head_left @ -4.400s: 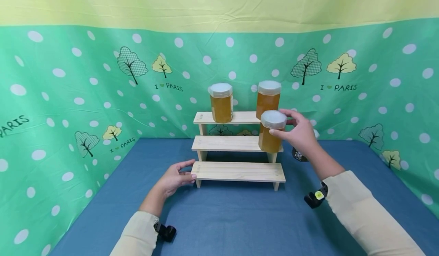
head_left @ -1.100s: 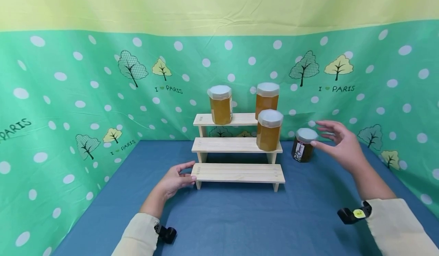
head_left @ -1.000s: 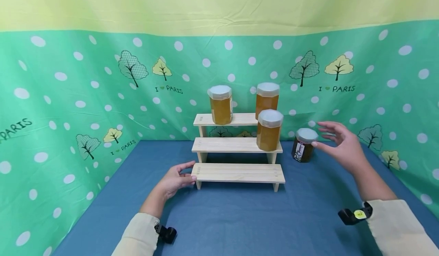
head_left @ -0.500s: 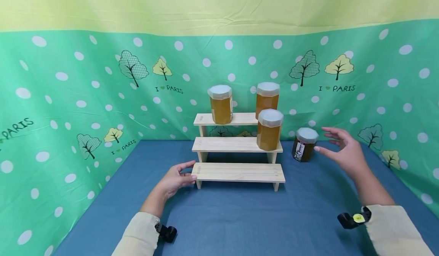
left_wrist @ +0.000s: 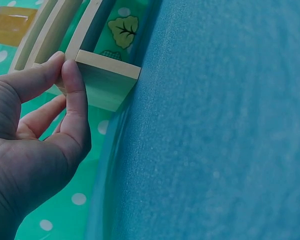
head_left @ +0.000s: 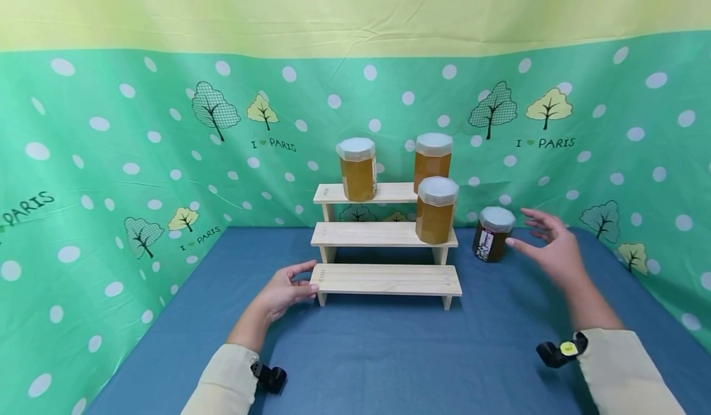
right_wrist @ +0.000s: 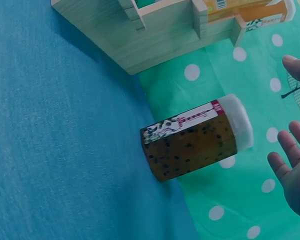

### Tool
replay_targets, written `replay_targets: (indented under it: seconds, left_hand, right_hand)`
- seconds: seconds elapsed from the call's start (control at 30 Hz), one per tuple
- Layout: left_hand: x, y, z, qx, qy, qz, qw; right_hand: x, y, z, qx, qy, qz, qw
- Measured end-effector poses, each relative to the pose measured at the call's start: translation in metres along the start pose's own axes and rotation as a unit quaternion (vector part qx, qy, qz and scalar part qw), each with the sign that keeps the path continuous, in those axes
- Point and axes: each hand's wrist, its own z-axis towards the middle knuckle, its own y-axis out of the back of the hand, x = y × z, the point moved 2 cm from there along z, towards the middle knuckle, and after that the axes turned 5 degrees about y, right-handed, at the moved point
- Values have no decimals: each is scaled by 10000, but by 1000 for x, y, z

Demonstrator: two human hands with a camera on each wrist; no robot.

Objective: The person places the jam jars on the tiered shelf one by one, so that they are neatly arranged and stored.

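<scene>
A three-step wooden display stand [head_left: 386, 278] stands on the table. My left hand [head_left: 281, 293] pinches the left end of its lowest board between thumb and fingers, as the left wrist view shows up close. On the top step are two amber jars with white lids, the left jar [head_left: 358, 171] and the right jar [head_left: 432, 160]. A third amber jar [head_left: 435, 217] stands at the middle step's right end, partly covering the right jar. To the right of the stand, a dark labelled jar [head_left: 492, 236] with black specks [right_wrist: 192, 142] sits upright on the table. My right hand [head_left: 555, 251], fingers spread, is just right of it, holding nothing.
Blue cloth [head_left: 378, 359] covers the table. A green dotted curtain [head_left: 311, 131] with printed trees hangs close behind the stand and along both sides. Each wrist wears a small black camera, the left camera [head_left: 270, 378] and the right camera [head_left: 557, 353].
My right hand has let go of the third amber jar at the middle step's right end and moved right beside the dark jar, lowering slightly. My left hand has stayed on the stand.
</scene>
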Motion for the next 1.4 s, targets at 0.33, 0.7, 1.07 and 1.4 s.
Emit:
replay_targets:
  seconds: [0.33,0.7,1.07,1.4]
  left_hand:
    - [1,0,1,5,9,-22,10000]
    - [1,0,1,9,1,-15,10000]
    - [-1,0,0,40,16,4,10000]
    - [0,1,0,14,17,41,10000]
  right_hand:
    - [-32,-12,8,60,-426,-48,9991]
    - [-92,-33,31,146,-570,-473,9971]
    - [-46,-35,32,363,-708,-267,9965]
    - [-47,-40,39,353,-570,-332,9972]
